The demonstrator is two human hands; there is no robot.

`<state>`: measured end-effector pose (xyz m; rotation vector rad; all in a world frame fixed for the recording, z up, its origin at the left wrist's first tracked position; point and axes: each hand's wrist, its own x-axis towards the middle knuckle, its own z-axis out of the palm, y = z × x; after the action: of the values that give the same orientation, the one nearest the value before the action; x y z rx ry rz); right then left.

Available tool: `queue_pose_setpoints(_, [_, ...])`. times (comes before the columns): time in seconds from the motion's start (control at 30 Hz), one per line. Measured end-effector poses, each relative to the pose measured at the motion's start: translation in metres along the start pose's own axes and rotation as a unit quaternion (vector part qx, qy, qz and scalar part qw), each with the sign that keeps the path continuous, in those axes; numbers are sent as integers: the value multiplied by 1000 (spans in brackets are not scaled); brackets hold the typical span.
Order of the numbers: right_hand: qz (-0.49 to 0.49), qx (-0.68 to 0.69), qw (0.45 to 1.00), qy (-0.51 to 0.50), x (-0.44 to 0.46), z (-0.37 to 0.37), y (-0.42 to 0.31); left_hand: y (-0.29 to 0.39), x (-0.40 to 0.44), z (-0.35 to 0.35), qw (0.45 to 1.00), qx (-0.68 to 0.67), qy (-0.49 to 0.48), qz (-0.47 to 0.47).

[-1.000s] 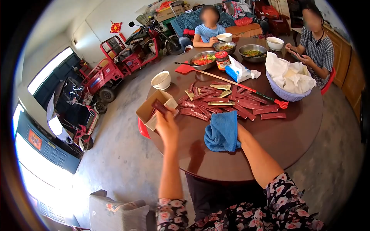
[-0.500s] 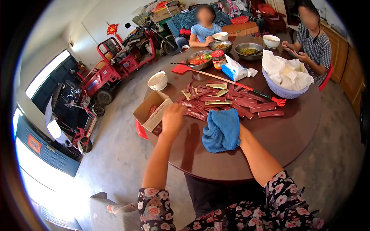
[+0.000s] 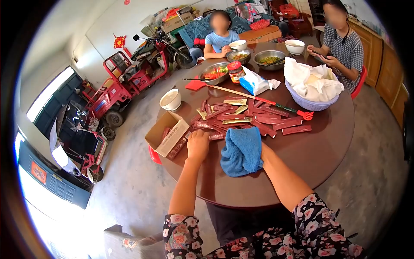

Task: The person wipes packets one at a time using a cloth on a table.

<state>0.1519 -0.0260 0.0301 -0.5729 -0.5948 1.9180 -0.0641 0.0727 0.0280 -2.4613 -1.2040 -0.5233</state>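
A pile of dark red stick sachets (image 3: 241,113), a few of them gold, lies spread over the brown round table (image 3: 310,162). My left hand (image 3: 198,146) is at the pile's near left edge, its fingers curled downward; whatever is under them is hidden. Just left of it, an open cardboard box (image 3: 172,137) stands at the table edge with some red sachets inside. My right hand (image 3: 266,154) grips a blue towel (image 3: 241,152) that covers most of its fingers and rests on the tabletop in front of the pile.
Beyond the pile lie a red-headed back scratcher (image 3: 254,98), a white bowl (image 3: 170,100), a sauce jar (image 3: 235,72), a tissue pack (image 3: 255,80), dishes of food (image 3: 269,60) and a lilac basket (image 3: 312,101). Two people sit across the table.
My left hand has moved down and right, away from the box, to the sachets' edge. The towel stays in my right hand. The view has shifted slightly.
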Motion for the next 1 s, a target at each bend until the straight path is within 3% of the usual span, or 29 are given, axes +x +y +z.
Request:
queue_pose_setpoints(0.13, [-2, 22, 1000, -10, -2, 4, -3, 16, -13, -28, 999, -8, -28, -42])
queue_pose_setpoints(0.2, [-3, 27, 1000, 7, -3, 6, -4, 30, -20, -39, 974, -138, 1, -182])
queue_pose_setpoints(0.23, [-47, 9, 998, 40, 1, 4, -3, 34, -24, -36, 978, -112, 73, -161])
queue_pose_setpoints(0.27, [-90, -10, 993, 73, 5, 0, -2, 41, -25, -31, 978, -111, 73, -163])
queue_pose_setpoints(0.3, [-98, -52, 990, 82, 12, -8, -1, 52, -24, -25, 928, -273, 102, -234])
queue_pose_setpoints(0.37, [-123, -64, 988, 62, 34, -31, 7, 76, -18, -20, 768, -534, 122, -333])
queue_pose_setpoints(0.4, [-133, -85, 985, 70, 32, -26, 4, 94, -14, -25, 702, -601, 146, -353])
queue_pose_setpoints(0.47, [-152, -123, 977, 81, 30, -22, -1, 116, -14, -25, 652, -654, 161, -348])
queue_pose_setpoints(0.67, [-145, -220, 965, 8, 38, -18, 10, 121, -23, -17, 699, -622, 108, -336])
queue_pose_setpoints(0.73, [-122, -231, 965, -24, 36, -19, 18, 119, -31, -3, 735, -602, 124, -286])
queue_pose_setpoints(0.77, [-112, -232, 966, -33, 37, -23, 23, 119, -32, -3, 760, -598, 152, -203])
queue_pose_setpoints(0.8, [-103, -230, 967, -39, 40, -28, 26, 118, -34, -4, 758, -601, 152, -205])
queue_pose_setpoints(0.87, [-98, -231, 967, -48, 40, -29, 27, 116, -36, -7, 740, -638, 64, -202])
queue_pose_setpoints(0.93, [-91, -257, 961, -42, 38, -24, 19, 117, -34, -9, 737, -644, 89, -184])
queue_pose_setpoints(1.0, [-61, -299, 952, -15, 15, 7, -2, 120, -33, -23, 655, -711, 3, -255])
